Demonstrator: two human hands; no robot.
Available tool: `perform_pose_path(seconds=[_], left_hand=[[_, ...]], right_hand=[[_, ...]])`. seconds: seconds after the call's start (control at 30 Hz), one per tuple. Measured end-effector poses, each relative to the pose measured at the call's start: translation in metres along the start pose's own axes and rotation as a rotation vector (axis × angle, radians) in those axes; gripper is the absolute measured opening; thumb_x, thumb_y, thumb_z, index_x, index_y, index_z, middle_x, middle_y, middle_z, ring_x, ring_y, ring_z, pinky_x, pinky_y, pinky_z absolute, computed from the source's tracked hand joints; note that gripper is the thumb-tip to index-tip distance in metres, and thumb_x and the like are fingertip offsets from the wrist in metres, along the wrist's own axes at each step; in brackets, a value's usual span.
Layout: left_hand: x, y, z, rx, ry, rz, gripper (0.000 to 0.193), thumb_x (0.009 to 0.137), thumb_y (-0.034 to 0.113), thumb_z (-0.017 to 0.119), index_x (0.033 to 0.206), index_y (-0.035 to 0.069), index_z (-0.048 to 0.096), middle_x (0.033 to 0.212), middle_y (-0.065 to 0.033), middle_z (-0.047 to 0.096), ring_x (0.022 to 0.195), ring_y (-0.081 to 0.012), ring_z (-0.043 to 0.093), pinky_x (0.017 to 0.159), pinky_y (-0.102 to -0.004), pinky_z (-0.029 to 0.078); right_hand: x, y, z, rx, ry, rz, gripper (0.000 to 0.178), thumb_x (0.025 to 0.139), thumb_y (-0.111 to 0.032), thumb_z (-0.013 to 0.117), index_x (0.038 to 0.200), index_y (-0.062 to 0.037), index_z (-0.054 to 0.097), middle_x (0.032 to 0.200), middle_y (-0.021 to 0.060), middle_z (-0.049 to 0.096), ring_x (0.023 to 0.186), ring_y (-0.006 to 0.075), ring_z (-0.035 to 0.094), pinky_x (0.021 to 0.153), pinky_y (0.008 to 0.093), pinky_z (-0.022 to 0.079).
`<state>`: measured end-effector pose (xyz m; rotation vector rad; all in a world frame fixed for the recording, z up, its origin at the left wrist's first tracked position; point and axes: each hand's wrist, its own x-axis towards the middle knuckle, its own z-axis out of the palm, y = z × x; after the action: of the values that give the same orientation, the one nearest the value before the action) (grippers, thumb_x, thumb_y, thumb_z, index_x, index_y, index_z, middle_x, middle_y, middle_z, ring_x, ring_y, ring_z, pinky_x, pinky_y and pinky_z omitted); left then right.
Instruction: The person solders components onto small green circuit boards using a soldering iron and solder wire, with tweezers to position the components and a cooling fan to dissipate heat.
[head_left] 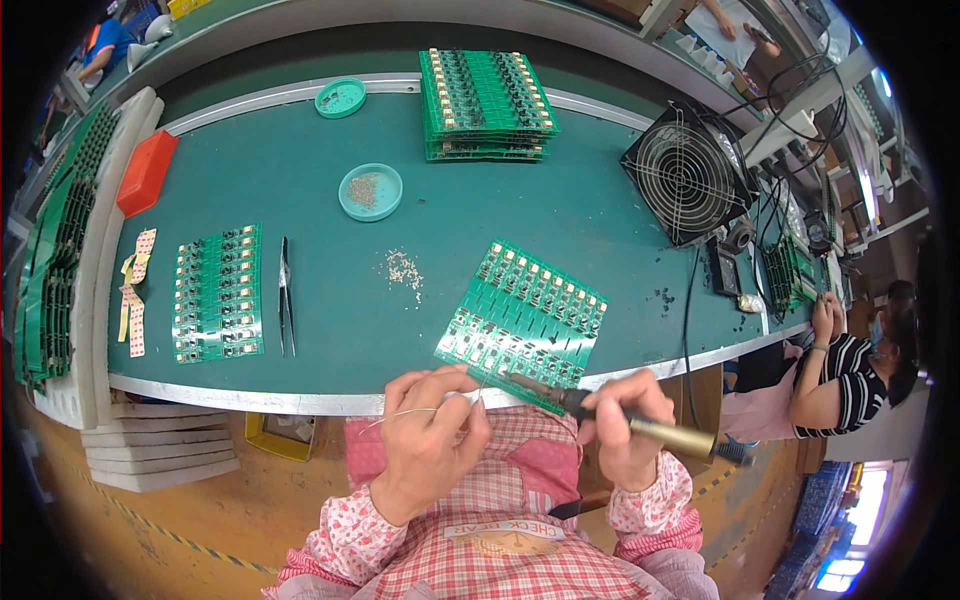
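A green circuit board panel [530, 320] lies tilted at the table's front edge, its near corner jutting past the rim. My right hand [630, 425] is closed round a soldering iron [665, 432] with a brass-coloured handle, its tip pointing left over the panel's near edge. Pinched in my left hand [430, 435] is a thin solder wire [400, 414], with its end close to the iron's tip. Whether tip and wire touch is too small to tell. Left of the panel lies a scatter of tiny pale components [402, 272].
Tweezers [286, 300] lie beside another board panel [218, 295] on the left. Farther back are a dish of small parts [370, 192], a second dish [340, 98] and stacked panels [488, 105]. A black fan [688, 172] stands right. A co-worker [850, 385] sits at far right.
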<state>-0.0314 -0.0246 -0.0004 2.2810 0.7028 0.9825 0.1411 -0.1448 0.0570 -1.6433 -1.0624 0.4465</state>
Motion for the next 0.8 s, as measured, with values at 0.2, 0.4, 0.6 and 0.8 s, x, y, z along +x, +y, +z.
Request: perform_pose_path(seconds=[0.2, 0.4, 0.6, 0.8], left_hand=[[0.006, 0.002, -0.002, -0.023, -0.013, -0.015, 0.012, 0.076, 0.002, 0.070, 0.075, 0.004, 0.059, 0.098, -0.0073, 0.068, 0.090, -0.0239, 0.065, 0.085, -0.0396, 0.043], [0.006, 0.000, -0.001, -0.006, 0.000, -0.006, 0.013, 0.075, 0.003, 0.071, 0.074, 0.005, 0.058, 0.098, -0.0074, 0.068, 0.087, -0.0239, 0.063, 0.084, -0.0397, 0.043], [0.008, 0.001, -0.001, -0.005, -0.002, -0.005, 0.014, 0.075, 0.004, 0.071, 0.073, 0.005, 0.057, 0.097, -0.0074, 0.067, 0.084, -0.0235, 0.062, 0.083, -0.0402, 0.043], [0.008, 0.000, 0.001, 0.001, 0.005, -0.004, 0.015, 0.075, 0.004, 0.071, 0.073, 0.006, 0.056, 0.097, -0.0068, 0.067, 0.083, -0.0231, 0.061, 0.082, -0.0397, 0.042]], right_hand=[[0.024, 0.007, 0.001, 0.287, 0.039, 0.163, 0.022, 0.100, -0.018, 0.058, 0.089, 0.0001, 0.053, 0.065, 0.0042, 0.060, 0.048, 0.0079, 0.056, 0.044, 0.0227, 0.046], [0.036, 0.013, 0.003, 0.308, -0.020, 0.184, 0.022, 0.101, -0.019, 0.058, 0.090, -0.0006, 0.053, 0.065, 0.0036, 0.058, 0.046, 0.0065, 0.053, 0.043, 0.0223, 0.043], [0.040, 0.013, 0.003, 0.299, -0.046, 0.210, 0.022, 0.101, -0.019, 0.058, 0.090, -0.0007, 0.054, 0.070, 0.0037, 0.060, 0.045, 0.0056, 0.051, 0.042, 0.0217, 0.042], [0.046, 0.014, 0.002, 0.306, -0.073, 0.234, 0.023, 0.101, -0.021, 0.059, 0.089, -0.0016, 0.053, 0.076, 0.0038, 0.062, 0.045, 0.0051, 0.051, 0.041, 0.0215, 0.041]])
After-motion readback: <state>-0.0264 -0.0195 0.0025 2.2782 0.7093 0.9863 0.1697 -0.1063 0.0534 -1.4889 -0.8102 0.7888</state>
